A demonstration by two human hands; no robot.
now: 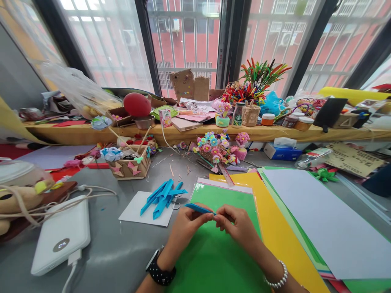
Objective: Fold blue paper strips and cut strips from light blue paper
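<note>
A narrow folded blue paper strip (pixel 199 208) is pinched between both hands above a green paper sheet (pixel 214 252). My left hand (pixel 187 226), with a black watch on the wrist, grips the strip's middle. My right hand (pixel 236 226), with a bead bracelet on the wrist, pinches its right end. The fingertips of both hands nearly touch. A pile of several similar folded blue strips (pixel 163 196) lies on a white sheet (pixel 146 209) just to the left, with scissors partly hidden under it.
Stacked yellow, green and white sheets (pixel 320 219) spread to the right. A white power bank (pixel 61 236) with a cable lies at left. A cardboard basket (pixel 130 167), paper flowers (pixel 214 148), a ruler (pixel 226 174), jars and craft clutter fill the back and the window ledge (pixel 189 132).
</note>
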